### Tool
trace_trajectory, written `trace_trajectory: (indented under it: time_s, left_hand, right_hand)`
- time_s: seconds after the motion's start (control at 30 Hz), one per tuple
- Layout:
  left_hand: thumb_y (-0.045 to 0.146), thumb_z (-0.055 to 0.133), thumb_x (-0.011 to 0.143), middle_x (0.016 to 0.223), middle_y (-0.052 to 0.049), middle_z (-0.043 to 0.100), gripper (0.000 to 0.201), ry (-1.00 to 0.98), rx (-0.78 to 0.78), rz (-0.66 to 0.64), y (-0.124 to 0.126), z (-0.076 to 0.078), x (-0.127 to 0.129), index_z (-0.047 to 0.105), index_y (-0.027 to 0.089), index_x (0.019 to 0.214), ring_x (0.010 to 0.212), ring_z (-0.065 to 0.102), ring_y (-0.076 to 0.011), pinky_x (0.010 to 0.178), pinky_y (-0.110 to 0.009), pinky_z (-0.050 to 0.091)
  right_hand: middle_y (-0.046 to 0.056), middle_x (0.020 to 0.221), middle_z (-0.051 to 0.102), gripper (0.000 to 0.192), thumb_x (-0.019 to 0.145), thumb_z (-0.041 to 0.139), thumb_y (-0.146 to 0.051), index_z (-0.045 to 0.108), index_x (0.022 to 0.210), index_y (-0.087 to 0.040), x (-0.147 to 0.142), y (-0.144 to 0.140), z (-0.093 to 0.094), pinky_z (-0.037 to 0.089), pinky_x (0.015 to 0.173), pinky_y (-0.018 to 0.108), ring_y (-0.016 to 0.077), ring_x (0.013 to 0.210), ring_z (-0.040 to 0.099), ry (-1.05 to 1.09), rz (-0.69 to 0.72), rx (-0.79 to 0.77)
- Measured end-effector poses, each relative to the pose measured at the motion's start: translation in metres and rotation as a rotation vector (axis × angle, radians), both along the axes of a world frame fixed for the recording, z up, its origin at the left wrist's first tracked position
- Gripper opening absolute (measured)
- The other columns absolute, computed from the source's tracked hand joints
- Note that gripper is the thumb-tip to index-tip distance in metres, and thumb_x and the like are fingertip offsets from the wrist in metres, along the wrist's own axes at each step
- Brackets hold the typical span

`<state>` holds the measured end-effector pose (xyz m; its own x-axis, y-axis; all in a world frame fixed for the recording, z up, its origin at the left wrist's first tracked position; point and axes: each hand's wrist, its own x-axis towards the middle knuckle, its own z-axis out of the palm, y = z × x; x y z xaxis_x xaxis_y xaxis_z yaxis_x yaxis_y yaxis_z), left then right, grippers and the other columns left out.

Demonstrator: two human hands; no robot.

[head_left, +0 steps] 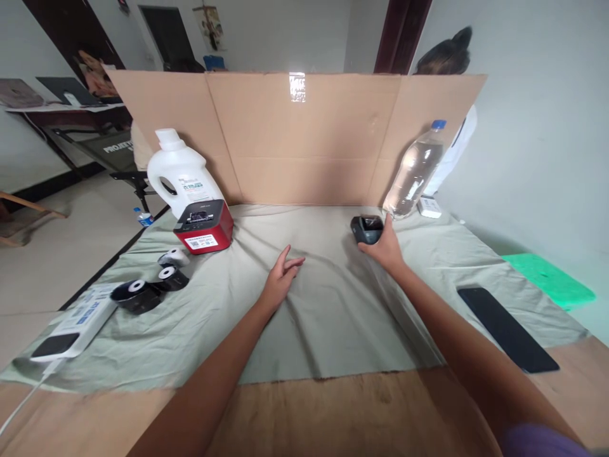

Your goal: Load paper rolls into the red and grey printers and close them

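My right hand (pixel 387 247) is closed around the right side of a small dark grey device (pixel 364 230) with a glossy top, like a portable printer. The device is at the back right of the green-grey cloth (pixel 333 317), just left of the bottle's base. My left hand (pixel 280 277) is over the middle of the cloth, fingers stretched out and apart, holding nothing. To its left, a red and black boxy device (pixel 204 227) stands before a white jug (pixel 183 174). Nearer me lie black rolls (pixel 137 295) and a white roll (pixel 174 257).
A cardboard screen (pixel 304 139) borders the back. A clear bottle with a blue cap (pixel 415 168) leans against its right side, near a small white box (pixel 429 207). A black phone (pixel 507 327) lies right; a white power strip (pixel 78 324) with cable lies left. People are behind the screen.
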<state>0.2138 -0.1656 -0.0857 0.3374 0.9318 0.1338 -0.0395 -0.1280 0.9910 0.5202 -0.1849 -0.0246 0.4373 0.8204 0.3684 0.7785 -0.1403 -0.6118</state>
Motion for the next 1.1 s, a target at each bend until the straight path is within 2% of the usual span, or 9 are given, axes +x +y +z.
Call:
trace_trajectory:
  time_s: [0.1,0.23,0.47,0.63,0.77,0.87,0.93,1.0,1.1]
  left_hand:
    - [0.033,0.058,0.089,0.128,-0.012,0.068,0.076,0.003,-0.014,-0.005,0.0,0.001,0.001,0.025,0.02,0.156,0.121,0.061,-0.0213,0.105,-0.038,0.042]
    - [0.034,0.059,0.089,0.128,-0.011,0.069,0.076,0.035,-0.032,-0.016,-0.002,0.003,0.001,0.026,0.02,0.156,0.121,0.061,-0.0201,0.107,-0.037,0.041]
    - [0.032,0.056,0.091,0.128,-0.009,0.069,0.07,0.089,-0.027,-0.025,-0.003,0.005,-0.001,0.028,0.022,0.155,0.118,0.061,-0.0192,0.105,-0.036,0.043]
    - [0.029,0.056,0.089,0.122,-0.01,0.071,0.061,0.026,-0.012,0.034,-0.005,0.007,0.003,0.04,0.02,0.147,0.114,0.063,-0.0194,0.094,-0.033,0.048]
    - [0.031,0.053,0.09,0.109,-0.011,0.075,0.04,-0.002,0.181,0.264,0.022,0.036,-0.022,0.056,0.017,0.128,0.102,0.067,-0.0201,0.087,-0.033,0.05]
    - [0.029,0.054,0.088,0.113,-0.01,0.073,0.032,0.088,0.395,0.562,0.056,0.074,-0.078,0.061,0.019,0.118,0.108,0.066,-0.0214,0.095,-0.035,0.049]
    - [0.026,0.057,0.086,0.12,-0.01,0.07,0.029,0.309,0.44,0.804,0.076,0.095,-0.126,0.064,0.019,0.112,0.117,0.062,-0.0251,0.105,-0.04,0.044]
    - [0.027,0.059,0.084,0.126,-0.015,0.067,0.036,0.567,0.347,1.006,0.09,0.103,-0.17,0.062,0.018,0.119,0.127,0.055,-0.033,0.112,-0.052,0.035]
    - [0.029,0.059,0.086,0.132,-0.018,0.064,0.042,0.74,0.222,0.964,0.101,0.094,-0.213,0.059,0.016,0.126,0.13,0.053,-0.0364,0.114,-0.058,0.029]
  right_hand:
    - [0.025,0.141,0.05,0.126,0.058,0.08,-0.04,0.01,0.157,-0.007,0.048,0.028,-0.001,0.042,0.106,0.05,0.0385,0.128,0.051,-0.051,-0.104,-0.015]
    - [0.026,0.139,0.051,0.129,0.059,0.081,-0.042,0.007,0.158,-0.007,0.079,0.051,-0.007,0.044,0.104,0.049,0.0387,0.127,0.052,-0.081,-0.172,-0.082]
    - [0.026,0.136,0.053,0.125,0.064,0.077,-0.049,0.005,0.157,-0.008,0.088,0.069,-0.023,0.044,0.101,0.048,0.0391,0.124,0.053,-0.118,-0.184,-0.193]
    - [0.03,0.14,0.047,0.123,0.065,0.076,-0.051,0.006,0.157,-0.008,0.072,0.069,-0.012,0.04,0.102,0.057,0.0441,0.126,0.049,-0.193,-0.28,-0.292]
    - [0.031,0.153,0.03,0.111,0.07,0.071,-0.051,0.016,0.155,-0.007,0.019,0.072,-0.001,0.032,0.104,0.064,0.0484,0.134,0.037,-0.422,-0.189,-0.088]
    - [0.026,0.149,0.041,0.092,0.076,0.064,-0.046,0.028,0.152,-0.008,-0.048,0.085,-0.001,0.032,0.107,0.062,0.0436,0.133,0.039,-0.44,0.111,0.078]
    - [0.023,0.142,0.05,0.081,0.076,0.062,-0.042,0.038,0.147,-0.01,-0.102,0.097,-0.005,0.032,0.109,0.06,0.0402,0.132,0.043,-0.344,0.313,0.15]
    - [0.02,0.137,0.056,0.074,0.075,0.064,-0.04,0.048,0.141,-0.012,-0.16,0.111,-0.01,0.034,0.112,0.058,0.0384,0.129,0.047,-0.182,0.487,0.159]
    - [0.013,0.143,0.053,0.073,0.076,0.067,-0.043,0.048,0.143,-0.021,-0.242,0.135,-0.018,0.034,0.116,0.053,0.0347,0.134,0.046,0.115,0.689,0.127]
